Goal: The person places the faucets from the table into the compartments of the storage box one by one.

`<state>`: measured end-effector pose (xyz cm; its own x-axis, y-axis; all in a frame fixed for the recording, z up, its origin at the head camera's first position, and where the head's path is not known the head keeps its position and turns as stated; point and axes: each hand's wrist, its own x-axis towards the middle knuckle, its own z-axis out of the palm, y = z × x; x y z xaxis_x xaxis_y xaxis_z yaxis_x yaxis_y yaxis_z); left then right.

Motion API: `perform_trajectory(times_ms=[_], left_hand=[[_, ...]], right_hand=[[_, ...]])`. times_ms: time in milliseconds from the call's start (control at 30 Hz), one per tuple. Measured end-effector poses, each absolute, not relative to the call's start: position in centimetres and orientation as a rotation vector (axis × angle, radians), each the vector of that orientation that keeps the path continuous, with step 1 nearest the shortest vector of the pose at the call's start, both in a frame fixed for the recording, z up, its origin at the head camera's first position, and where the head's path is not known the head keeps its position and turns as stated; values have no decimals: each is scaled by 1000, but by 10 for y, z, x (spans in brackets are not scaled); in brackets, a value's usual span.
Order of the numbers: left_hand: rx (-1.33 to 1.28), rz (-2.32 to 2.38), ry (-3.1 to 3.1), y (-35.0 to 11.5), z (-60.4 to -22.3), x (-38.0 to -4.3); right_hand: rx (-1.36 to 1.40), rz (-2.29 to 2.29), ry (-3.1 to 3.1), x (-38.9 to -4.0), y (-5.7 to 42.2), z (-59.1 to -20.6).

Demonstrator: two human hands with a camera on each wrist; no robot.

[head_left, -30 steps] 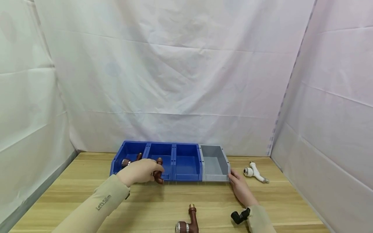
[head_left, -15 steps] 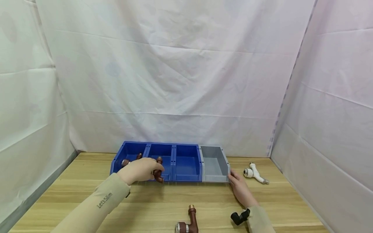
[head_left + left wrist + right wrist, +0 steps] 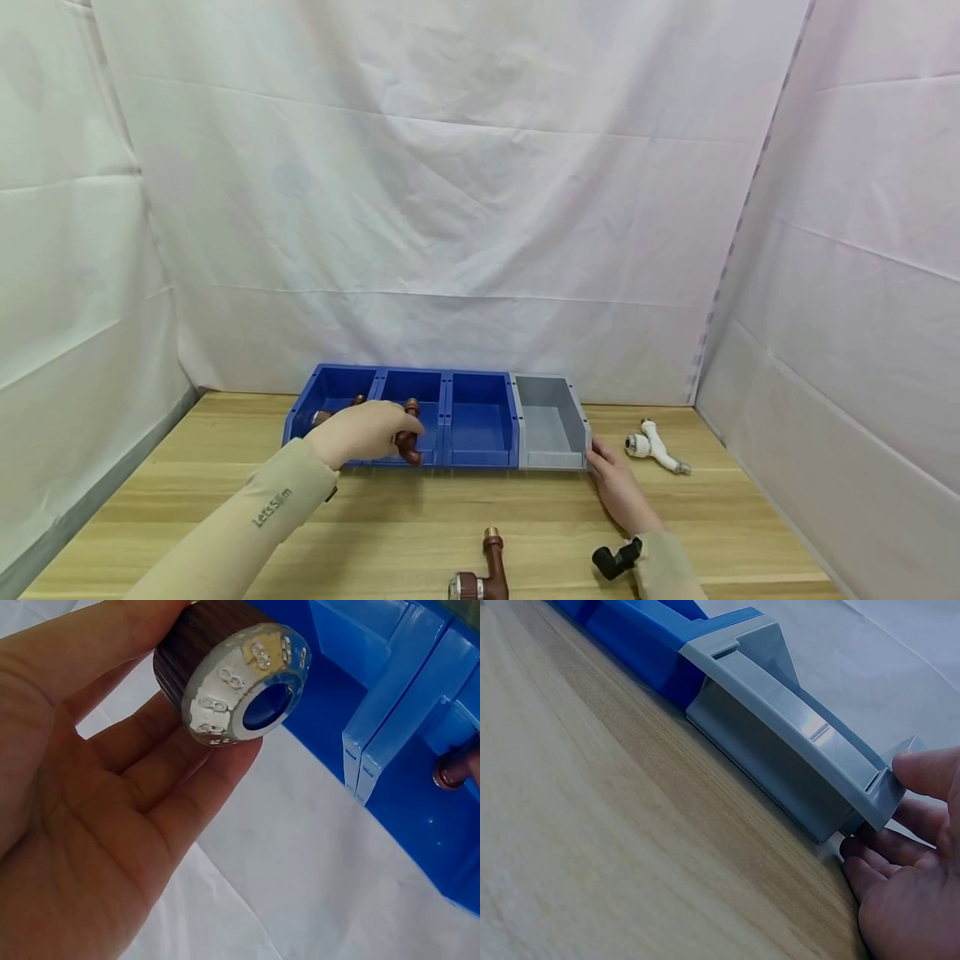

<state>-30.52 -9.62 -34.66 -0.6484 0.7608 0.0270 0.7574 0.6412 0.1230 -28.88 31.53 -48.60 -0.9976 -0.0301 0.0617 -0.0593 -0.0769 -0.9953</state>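
Note:
My left hand [image 3: 367, 429] holds a brown pipe fitting [image 3: 410, 451] over the front of the second blue bin [image 3: 431, 383]. In the left wrist view, the fitting's ribbed collar [image 3: 176, 656] and its silvery end with a round hole lie between thumb and fingers. Another brown fitting [image 3: 321, 416] rests in the leftmost blue bin [image 3: 327, 380], partly behind that hand. My right hand [image 3: 618, 487] grips the front right corner of the grey bin [image 3: 557, 458]. The right wrist view has the thumb on the rim and the fingers lower at the side.
A third brown fitting [image 3: 492, 575] lies at the table's near edge, cut off by the frame. To the right of the grey bin lies a white fitting [image 3: 656, 446]. The third blue bin [image 3: 480, 417] adjoins the grey one. White cloth [image 3: 450, 208] hangs behind the wooden table [image 3: 420, 533].
My left hand has moved slightly up and forward, with the brown pipe fitting a little farther into the second bin. The right hand stays on the grey bin's corner.

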Motion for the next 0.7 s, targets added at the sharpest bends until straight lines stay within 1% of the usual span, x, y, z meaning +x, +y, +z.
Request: perform_trajectory(times_ms=[167,400,700], left_hand=[[1301,184,2821,-95,-346,-305],[1220,229,2854,-96,-347,-309],[1227,252,2843,-97,-347,-312]], right_hand=[[113,2275,-2127,-289,315,-487],[132,2264,-2138,-289,317,-488],[132,2256,-2133,-292,318,-491]])
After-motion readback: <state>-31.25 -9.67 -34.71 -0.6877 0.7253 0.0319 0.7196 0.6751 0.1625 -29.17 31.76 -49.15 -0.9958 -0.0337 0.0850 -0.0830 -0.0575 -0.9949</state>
